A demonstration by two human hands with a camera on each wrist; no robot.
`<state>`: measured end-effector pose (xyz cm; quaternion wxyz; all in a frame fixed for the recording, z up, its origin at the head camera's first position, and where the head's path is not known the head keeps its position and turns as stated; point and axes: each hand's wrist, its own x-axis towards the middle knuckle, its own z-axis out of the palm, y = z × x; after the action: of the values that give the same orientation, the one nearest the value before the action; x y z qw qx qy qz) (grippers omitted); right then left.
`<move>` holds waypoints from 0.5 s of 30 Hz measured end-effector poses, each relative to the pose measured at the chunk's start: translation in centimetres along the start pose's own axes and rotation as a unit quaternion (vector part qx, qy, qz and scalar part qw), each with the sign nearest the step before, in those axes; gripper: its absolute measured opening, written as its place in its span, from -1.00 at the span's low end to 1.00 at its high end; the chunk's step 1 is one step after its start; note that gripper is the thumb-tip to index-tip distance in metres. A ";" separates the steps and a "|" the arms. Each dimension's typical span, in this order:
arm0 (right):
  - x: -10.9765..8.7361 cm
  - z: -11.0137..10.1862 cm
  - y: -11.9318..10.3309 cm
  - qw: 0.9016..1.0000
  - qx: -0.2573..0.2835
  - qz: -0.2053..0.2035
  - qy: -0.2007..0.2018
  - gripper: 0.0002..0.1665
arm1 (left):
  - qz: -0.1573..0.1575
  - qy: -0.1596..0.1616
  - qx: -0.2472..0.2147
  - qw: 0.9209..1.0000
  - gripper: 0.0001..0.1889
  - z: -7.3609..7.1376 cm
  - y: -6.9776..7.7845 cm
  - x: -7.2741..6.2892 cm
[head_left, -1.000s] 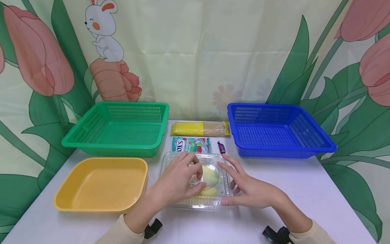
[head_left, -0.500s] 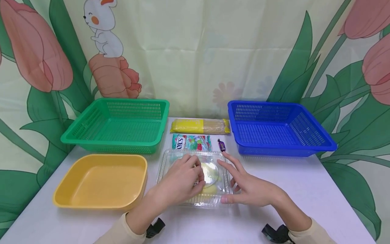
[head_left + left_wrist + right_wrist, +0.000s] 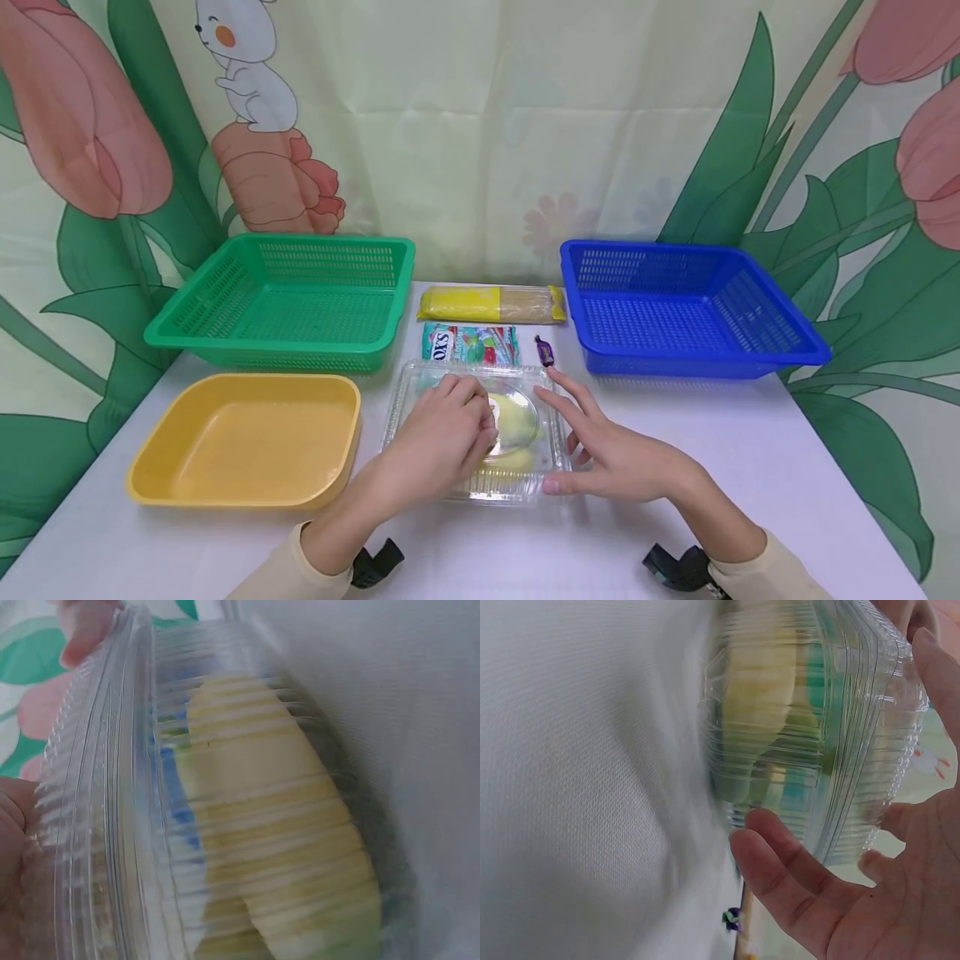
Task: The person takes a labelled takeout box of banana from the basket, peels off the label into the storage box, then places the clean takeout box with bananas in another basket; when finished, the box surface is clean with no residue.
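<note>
A clear plastic clamshell box [image 3: 498, 492] lies on the table, with rounded pale yellow food [image 3: 516, 421] inside. My left hand [image 3: 444, 429] is over its lid, fingers bent and tips drawn together beside a white label [image 3: 493, 408]. Whether the fingertips pinch the label is hidden. My right hand [image 3: 618, 462] spreads at the box's right side, the thumb near the front corner. In the right wrist view its fairly straight fingers [image 3: 780, 874] rest by the ribbed wall. Through the plastic in the left wrist view, the food [image 3: 277, 825] looks long and smooth.
Behind the box lie a teal candy bag [image 3: 472, 344], a small purple wrapped candy [image 3: 544, 351] and a yellow noodle pack [image 3: 491, 304]. A green basket [image 3: 277, 343] and yellow tub [image 3: 240, 504] stand left, a blue basket [image 3: 705, 365] right.
The left fingers and thumb have drawn together over the lid, narrowing the gap between them. The right hand keeps its place. The whole head view has shifted slightly upward.
</note>
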<state>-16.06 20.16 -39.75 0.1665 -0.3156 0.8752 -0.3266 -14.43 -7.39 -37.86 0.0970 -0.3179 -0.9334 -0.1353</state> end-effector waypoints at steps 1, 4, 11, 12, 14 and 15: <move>0.0 0.0 0.0 1.000 -0.002 0.000 0.000 0.23 | -0.002 0.005 -0.008 1.000 -0.84 0.0 -0.2 -0.1; 0.1 -0.1 -0.1 1.000 -0.005 0.005 -0.003 0.23 | -0.015 0.012 -0.035 0.999 -0.87 0.1 -0.5 -0.3; 0.1 -0.1 0.0 1.000 -0.004 0.004 -0.003 0.23 | -0.044 0.009 -0.076 0.996 -0.84 0.5 -0.5 -0.3; 0.1 -0.1 0.0 1.000 -0.003 0.004 -0.002 0.23 | -0.047 0.007 -0.076 0.996 -0.82 0.6 -0.4 -0.3; 0.1 -0.1 0.0 1.000 -0.002 0.004 -0.001 0.22 | -0.053 0.002 -0.073 0.996 -0.76 0.6 -0.2 -0.2; 0.1 -0.1 0.0 1.000 -0.002 0.003 -0.001 0.22 | -0.055 0.002 -0.069 0.996 -0.74 0.6 -0.2 -0.2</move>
<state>-16.15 20.16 -39.72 0.1679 -0.3131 0.8767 -0.3243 -14.42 -7.43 -38.54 0.0693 -0.2713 -0.9377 -0.2056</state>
